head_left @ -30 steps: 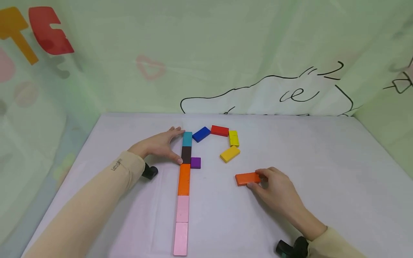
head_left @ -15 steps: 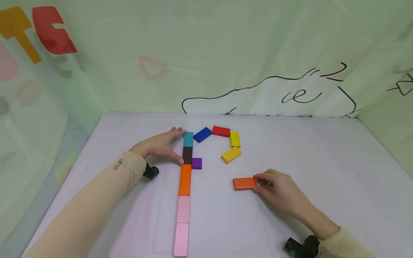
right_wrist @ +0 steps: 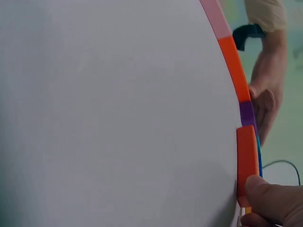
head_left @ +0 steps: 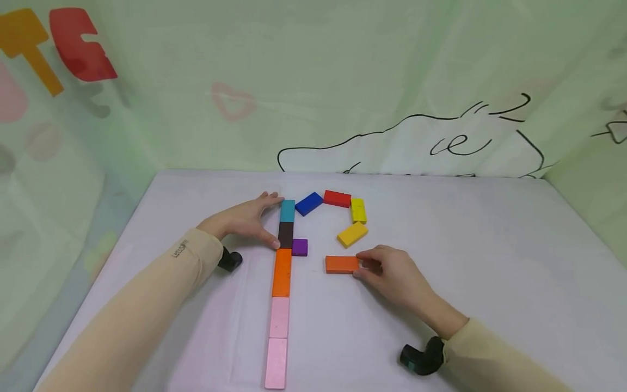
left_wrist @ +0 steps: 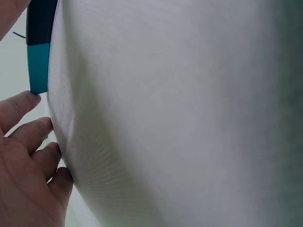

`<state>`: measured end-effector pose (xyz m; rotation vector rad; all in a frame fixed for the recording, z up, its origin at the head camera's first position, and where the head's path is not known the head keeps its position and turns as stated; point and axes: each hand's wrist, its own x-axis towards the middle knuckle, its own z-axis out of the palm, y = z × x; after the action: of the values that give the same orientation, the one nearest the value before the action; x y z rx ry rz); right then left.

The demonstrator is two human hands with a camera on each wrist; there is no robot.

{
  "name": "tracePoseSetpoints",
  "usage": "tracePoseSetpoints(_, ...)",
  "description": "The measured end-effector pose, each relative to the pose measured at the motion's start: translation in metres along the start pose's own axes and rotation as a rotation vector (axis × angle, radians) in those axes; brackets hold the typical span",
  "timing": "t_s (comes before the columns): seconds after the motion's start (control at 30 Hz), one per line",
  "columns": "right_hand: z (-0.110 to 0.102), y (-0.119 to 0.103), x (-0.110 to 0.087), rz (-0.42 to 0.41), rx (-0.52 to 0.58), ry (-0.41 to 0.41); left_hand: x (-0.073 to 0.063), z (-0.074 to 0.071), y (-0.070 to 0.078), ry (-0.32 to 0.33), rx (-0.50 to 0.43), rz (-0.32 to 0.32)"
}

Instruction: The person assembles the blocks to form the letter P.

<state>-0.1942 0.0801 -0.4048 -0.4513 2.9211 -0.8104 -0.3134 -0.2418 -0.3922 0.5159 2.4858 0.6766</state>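
Observation:
My right hand (head_left: 397,275) pinches the right end of an orange block (head_left: 340,264) between thumb and fingers, right of a small purple block (head_left: 300,247). In the right wrist view, the thumb lies on this orange block (right_wrist: 246,156). My left hand (head_left: 245,219) is spread beside a straight column of blocks. Its index fingertip touches the far end of the teal block (left_wrist: 39,66), and its thumb tip is at the lower left edge of the dark brown block (head_left: 286,234). Below these lie another orange block (head_left: 282,272) and two pink blocks (head_left: 276,362).
From the column's top, a blue block (head_left: 309,203), a red block (head_left: 337,198) and two yellow blocks (head_left: 352,234) curve round to the right. The white tabletop (head_left: 490,272) ends at a pale green printed curtain (head_left: 343,81).
My right hand first slid slightly right, then moved left with the orange block, bringing it closer to the purple block. The left hand has stayed at the column.

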Motion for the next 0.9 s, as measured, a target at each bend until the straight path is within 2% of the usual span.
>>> tracePoseSetpoints(0.3,0.008,-0.021,0.011,-0.016,-0.109,-0.017,0.000,0.000,0.000,0.003,0.011,0.008)
tracePoseSetpoints(0.9,0.008,-0.021,0.026,-0.063,-0.119,-0.060,0.000,0.000,0.000,0.005,0.011,-0.008)
